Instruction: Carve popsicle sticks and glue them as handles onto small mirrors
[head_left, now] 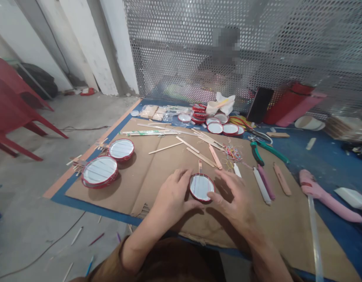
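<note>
Between my two hands is a small round piece like a toy banjo [202, 188], with a red rim, a pale top crossed by thin lines, and a short neck pointing away from me. My left hand [173, 196] curves around its left side, fingers by the rim and thumb near the lower edge. On the other side, my right hand [236, 196] has its thumb on the rim, with the fingers curled beyond. Two larger finished-looking pieces, a rear toy banjo [121, 149] and a front toy banjo [100, 171], lie to the left on the cardboard [157, 176].
Thin wooden sticks [195, 145], tangled rubber bands [233, 152] and several pen-like tubes [261, 184] lie ahead. Green-handled pliers [257, 152] and a pink glue gun [328, 196] are rightward. Red-rimmed dishes [214, 127], a phone [260, 105] and a red bottle [288, 103] stand behind.
</note>
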Demonstrator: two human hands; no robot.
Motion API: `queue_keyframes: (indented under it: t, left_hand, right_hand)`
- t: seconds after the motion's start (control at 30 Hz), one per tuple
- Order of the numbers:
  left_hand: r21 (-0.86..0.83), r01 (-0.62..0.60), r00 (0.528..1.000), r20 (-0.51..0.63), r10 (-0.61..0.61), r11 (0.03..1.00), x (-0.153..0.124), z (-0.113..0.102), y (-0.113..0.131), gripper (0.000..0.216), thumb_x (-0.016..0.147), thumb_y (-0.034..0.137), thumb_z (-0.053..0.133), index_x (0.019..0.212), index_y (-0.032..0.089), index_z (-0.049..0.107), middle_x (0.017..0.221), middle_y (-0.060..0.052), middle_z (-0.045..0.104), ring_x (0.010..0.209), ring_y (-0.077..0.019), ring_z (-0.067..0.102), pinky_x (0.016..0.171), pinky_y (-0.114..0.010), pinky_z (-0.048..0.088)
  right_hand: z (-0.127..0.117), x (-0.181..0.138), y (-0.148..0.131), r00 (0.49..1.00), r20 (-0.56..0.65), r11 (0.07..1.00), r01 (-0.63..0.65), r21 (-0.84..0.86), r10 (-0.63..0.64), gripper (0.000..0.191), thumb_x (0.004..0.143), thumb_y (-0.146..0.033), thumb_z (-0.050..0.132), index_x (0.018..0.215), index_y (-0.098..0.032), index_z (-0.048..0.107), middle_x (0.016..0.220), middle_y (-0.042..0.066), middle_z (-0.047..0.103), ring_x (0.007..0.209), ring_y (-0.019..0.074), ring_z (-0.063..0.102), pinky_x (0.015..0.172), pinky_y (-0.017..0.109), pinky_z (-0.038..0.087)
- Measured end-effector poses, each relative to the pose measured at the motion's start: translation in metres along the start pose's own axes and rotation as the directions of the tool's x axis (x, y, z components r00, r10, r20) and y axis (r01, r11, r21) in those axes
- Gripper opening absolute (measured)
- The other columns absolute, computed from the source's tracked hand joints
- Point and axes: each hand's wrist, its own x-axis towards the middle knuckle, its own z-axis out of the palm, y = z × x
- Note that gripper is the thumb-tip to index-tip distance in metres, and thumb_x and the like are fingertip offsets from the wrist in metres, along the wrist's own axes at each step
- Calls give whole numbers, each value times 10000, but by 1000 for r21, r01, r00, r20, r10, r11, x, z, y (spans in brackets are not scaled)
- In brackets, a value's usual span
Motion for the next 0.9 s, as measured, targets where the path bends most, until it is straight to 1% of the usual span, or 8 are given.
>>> queue_keyframes:
  t: [0.1,0.2,0.27,0.4,0.53,0.7,0.9]
  left_hand:
    - [64,20,1000,15,-21,998,1,3,2,695,666,369,726,1261,209,404,1280,-126,471,1159,-289,477,947,-463,432]
    - [119,13,1000,22,-16,993,2,4,3,645,695,348,701,1249,183,413,1310,-143,449,1172,-295,463,957,-464,424]
    - [134,6,1000,29,-10,991,2,4,4,624,693,362,703,1226,176,434,1303,-149,457,1165,-298,467,954,-470,424]
    - [119,-2,1000,25,-1,993,2,4,4,593,676,367,721,1187,205,468,1270,-124,487,1140,-285,488,955,-474,419]
    - [89,15,1000,9,-16,996,2,3,5,600,646,372,744,1163,207,488,1239,-116,501,1138,-286,490,949,-467,423]
    - [98,35,999,22,-38,995,3,1,8,615,618,388,763,1133,174,502,1197,-120,519,1108,-292,505,915,-454,449]
    - [139,62,997,29,-67,988,2,-1,14,564,625,395,760,1081,168,519,1155,-113,535,1078,-293,520,891,-448,465]
  right_hand:
    - [5,2,-2,995,63,995,80,-54,-76,586,731,-577,598,1188,-222,511,1137,102,568,1081,292,496,902,449,404]
    - [11,3,-4,989,102,990,112,-89,-103,600,721,-585,601,1179,-205,522,1084,105,580,1029,291,513,876,446,408]
    - [12,4,-6,989,107,989,114,-97,-103,578,734,-575,589,1173,-203,533,1062,105,583,1003,288,520,859,441,413]
    - [10,6,-8,985,148,991,105,-83,-92,510,766,-539,568,1164,-220,547,1050,94,583,997,276,520,840,423,426]
    - [7,8,-8,978,186,990,111,-90,-92,514,776,-555,547,1168,-223,546,1046,97,575,992,281,519,835,430,426]
    - [5,9,-8,964,244,986,131,-104,-102,524,804,-565,501,1203,-226,523,1064,104,560,994,280,512,820,424,429]
    - [-1,13,-16,956,280,977,142,-160,-93,493,794,-540,536,1195,-254,524,1036,95,564,969,283,521,809,429,427]
